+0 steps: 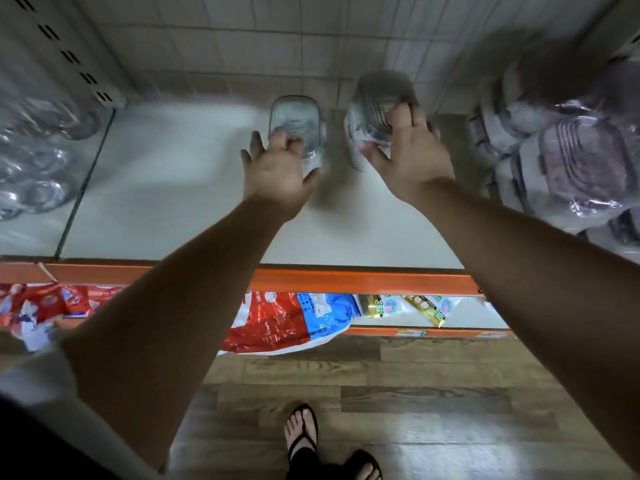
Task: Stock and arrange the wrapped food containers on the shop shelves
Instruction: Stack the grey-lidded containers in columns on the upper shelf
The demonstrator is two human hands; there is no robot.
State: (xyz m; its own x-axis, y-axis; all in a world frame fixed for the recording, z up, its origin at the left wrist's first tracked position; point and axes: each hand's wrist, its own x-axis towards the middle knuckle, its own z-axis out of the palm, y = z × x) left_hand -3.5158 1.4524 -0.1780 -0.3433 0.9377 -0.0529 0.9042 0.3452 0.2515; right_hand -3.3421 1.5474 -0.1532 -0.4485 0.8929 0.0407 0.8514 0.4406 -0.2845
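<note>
While both bare arms reach straight out over the shelf, the far left holds a cluster of clear film-wrapped glass jars [38, 157], blurred, behind an upright clear glass divider [86, 181]. Right of the divider lies the flat white shelf board [166, 202], with an orange front rail [329, 278] along its near edge. The left hand [277, 171] is stretched out palm down at the near end of a small clear ribbed wrapped container [298, 119], which sits on the board toward the back wall. Its first two fingers curl onto the container's top, the thumb reaches the near right corner, and the two outer fingers splay free to the left. Just beside it, across a narrow gap, the right hand [412, 150] grips a taller clear wrapped container [377, 95], which stands tilted. The fingers wrap over its right side and top, and the thumb spreads wide along its left face. Motion blur hides whether its base rests flat. Farther right sits a stack of film-wrapped grey-lidded plastic containers [571, 161], apart from both hands. Below the rail, a lower shelf carries red, blue and gold shiny packets [273, 323]. Underneath lies a brown wood-plank floor [433, 393], with a foot in a black flip-flop sandal [301, 434] on it
</note>
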